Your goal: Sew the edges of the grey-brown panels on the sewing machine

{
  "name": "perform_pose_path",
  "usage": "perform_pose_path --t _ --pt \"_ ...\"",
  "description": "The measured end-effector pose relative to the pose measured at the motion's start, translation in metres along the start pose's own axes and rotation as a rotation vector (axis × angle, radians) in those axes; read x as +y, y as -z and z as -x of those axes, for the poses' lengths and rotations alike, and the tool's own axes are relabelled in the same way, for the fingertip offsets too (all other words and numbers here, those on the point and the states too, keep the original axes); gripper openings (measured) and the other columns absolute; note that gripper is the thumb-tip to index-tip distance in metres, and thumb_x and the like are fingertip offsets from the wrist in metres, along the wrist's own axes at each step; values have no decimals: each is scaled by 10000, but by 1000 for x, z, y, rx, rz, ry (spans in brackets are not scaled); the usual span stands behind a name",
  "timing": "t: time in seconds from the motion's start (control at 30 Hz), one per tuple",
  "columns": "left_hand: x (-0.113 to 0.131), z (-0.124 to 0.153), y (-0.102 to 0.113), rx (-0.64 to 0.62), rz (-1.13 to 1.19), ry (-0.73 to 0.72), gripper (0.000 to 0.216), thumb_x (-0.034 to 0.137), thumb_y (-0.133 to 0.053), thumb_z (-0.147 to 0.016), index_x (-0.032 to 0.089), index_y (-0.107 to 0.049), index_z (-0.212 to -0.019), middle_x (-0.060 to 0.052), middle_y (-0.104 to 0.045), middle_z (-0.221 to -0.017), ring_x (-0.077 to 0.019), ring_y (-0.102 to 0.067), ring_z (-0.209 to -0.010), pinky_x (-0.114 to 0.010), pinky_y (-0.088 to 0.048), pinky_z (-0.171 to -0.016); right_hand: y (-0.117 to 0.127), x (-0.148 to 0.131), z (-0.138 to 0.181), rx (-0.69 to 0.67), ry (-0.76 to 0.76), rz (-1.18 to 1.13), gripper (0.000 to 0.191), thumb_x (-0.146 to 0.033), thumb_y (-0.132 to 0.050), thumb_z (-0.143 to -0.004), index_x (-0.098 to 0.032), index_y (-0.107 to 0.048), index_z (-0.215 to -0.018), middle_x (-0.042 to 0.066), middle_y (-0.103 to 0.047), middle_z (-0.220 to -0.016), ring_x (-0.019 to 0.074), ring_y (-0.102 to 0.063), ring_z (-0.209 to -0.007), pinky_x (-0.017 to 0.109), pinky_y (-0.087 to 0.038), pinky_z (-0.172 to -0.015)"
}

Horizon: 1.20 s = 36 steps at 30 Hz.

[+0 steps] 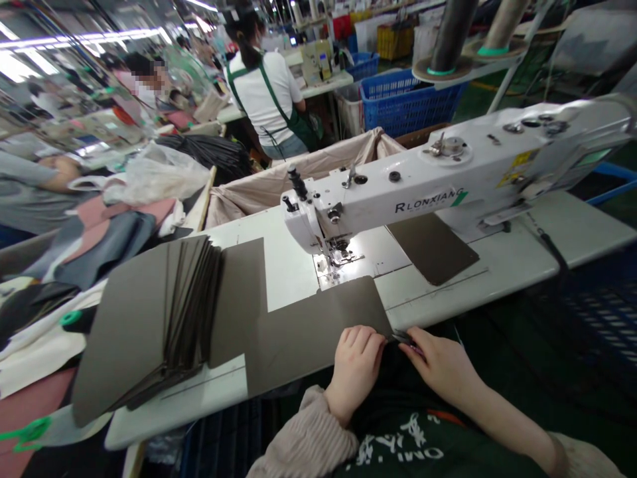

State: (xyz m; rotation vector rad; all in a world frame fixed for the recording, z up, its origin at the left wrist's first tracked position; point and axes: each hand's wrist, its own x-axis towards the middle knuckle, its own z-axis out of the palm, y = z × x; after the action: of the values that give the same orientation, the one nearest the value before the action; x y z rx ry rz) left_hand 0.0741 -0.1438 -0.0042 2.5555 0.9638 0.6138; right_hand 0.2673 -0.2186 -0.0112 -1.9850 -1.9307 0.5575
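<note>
My left hand (354, 364) is closed on the near edge of a dark grey-brown sheet (318, 325) that lies on the white sewing table (293, 272), just in front of the needle. My right hand (435, 362) is closed in a pinch on a small metal tool (404, 338), likely thread snips, at the sheet's near right corner. The white sewing machine (428, 179) stands behind, its presser foot (337, 255) lit. To my left a fanned stack of the same sheets (149, 318) lies on the table.
One more dark sheet (432, 247) lies under the machine arm. A cloth-lined bin (279, 182) sits behind the table. Blue crates (405, 99) stand at the back. A person in a white shirt and green apron (271, 93) works beyond; fabric piles (99, 232) lie at the left.
</note>
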Motion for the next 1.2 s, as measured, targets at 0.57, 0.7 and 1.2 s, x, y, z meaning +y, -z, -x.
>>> perform_pose_path --t 0.57,0.7,1.2 --pt "17 -10 13 -107 165 211 102 106 -528 -947 204 -545 -922 -26 -564 -941 -204 -515 -918 -370 -410 -836 3 -7 2 -45 18 -61 220 -386 -393 -998 -234 -501 -880 4 -635 -787 181 -610 -661 292 -328 -568" --pt "16 -8 14 -99 223 215 90 120 -539 -950 202 -551 -917 -23 -568 -944 -202 -512 -932 -371 -402 -859 2 -11 -1 -59 10 -107 208 -371 -397 -996 -234 -490 -871 -1 -631 -783 174 -605 -657 286 -322 -574" --pt "8 -3 31 -131 324 121 61 156 -571 -934 205 -592 -904 -39 -614 -925 -191 -557 -928 -358 -438 -876 1 -9 -6 -19 2 -95 267 -379 -364 -1007 -251 -509 -822 -20 -640 -700 177 -627 -624 290 -345 -547"
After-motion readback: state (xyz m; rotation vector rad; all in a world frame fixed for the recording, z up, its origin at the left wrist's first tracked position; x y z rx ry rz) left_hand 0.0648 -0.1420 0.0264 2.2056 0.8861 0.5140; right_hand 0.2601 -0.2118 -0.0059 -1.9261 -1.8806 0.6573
